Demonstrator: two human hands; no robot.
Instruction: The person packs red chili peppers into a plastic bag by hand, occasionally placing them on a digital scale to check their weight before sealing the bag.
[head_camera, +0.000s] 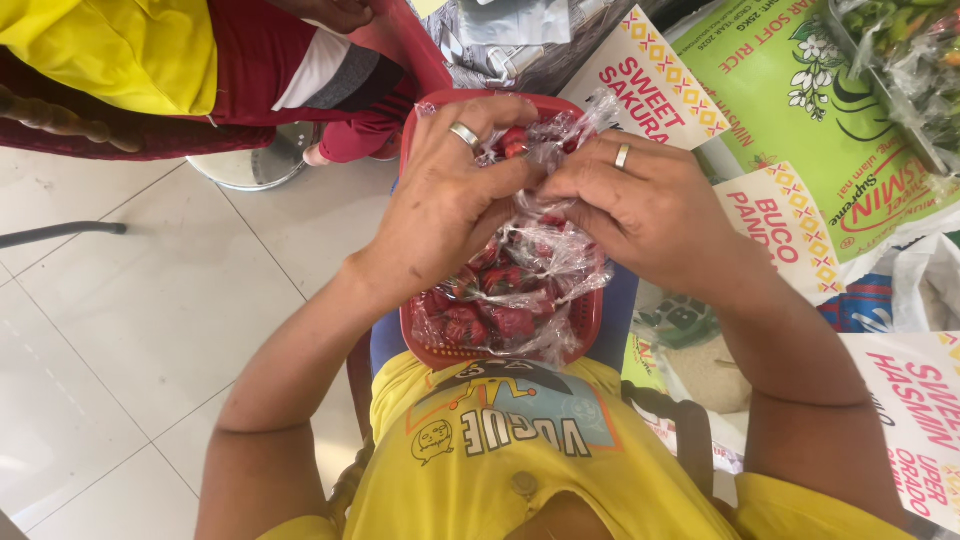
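Both hands, left (445, 205) and right (650, 210), pinch a clear bag (540, 250) (red sweets inside) over a red basket (585, 325), fingers pressed together.

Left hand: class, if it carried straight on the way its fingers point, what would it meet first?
The left hand points toward the right hand, so it would probably meet the crinkled clear plastic bag between them first, then that hand's fingers; depth is unclear.

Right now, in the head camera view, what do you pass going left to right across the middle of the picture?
White tiled floor → left hand → clear plastic bag of red pieces over the red basket → right hand → green rice sack.
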